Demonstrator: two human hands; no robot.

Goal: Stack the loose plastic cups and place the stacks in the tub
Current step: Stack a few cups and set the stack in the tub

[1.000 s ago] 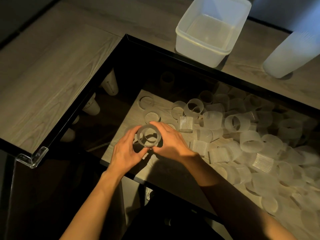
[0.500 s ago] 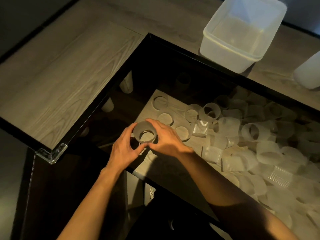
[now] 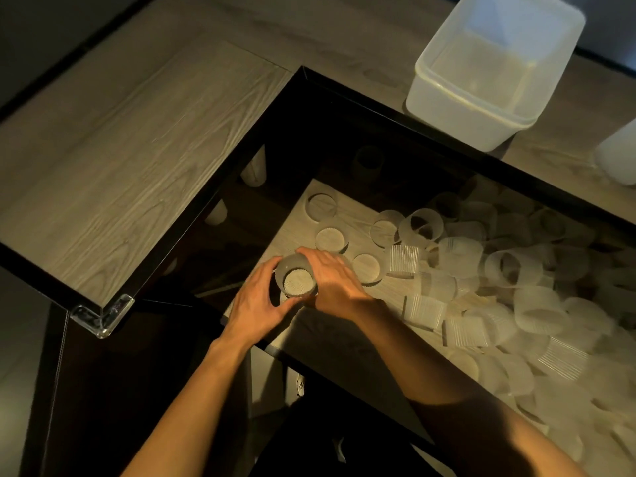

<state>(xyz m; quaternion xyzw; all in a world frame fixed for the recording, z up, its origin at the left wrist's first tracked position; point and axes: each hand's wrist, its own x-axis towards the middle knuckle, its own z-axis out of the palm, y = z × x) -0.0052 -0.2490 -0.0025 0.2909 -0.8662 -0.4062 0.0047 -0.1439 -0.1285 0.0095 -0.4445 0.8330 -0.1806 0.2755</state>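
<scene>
A frosted ribbed plastic cup stands mouth up between my two hands, near the left end of the glass table. My left hand curls around its left side and my right hand wraps its right side. Whether it is one cup or a short stack I cannot tell. Several loose cups lie scattered and piled to the right, some upright, some on their sides. The translucent tub stands on the wooden floor at the upper right, with nothing visible inside.
The glass table has a black frame and a clear corner guard at its left corner. A white container stands at the right edge. Table legs and a lower wooden shelf show through the glass.
The view has shifted left, so the tub and cups sit further right in the frame. The cup held between both hands now looks deeper, with its ribbed bottom showing.
</scene>
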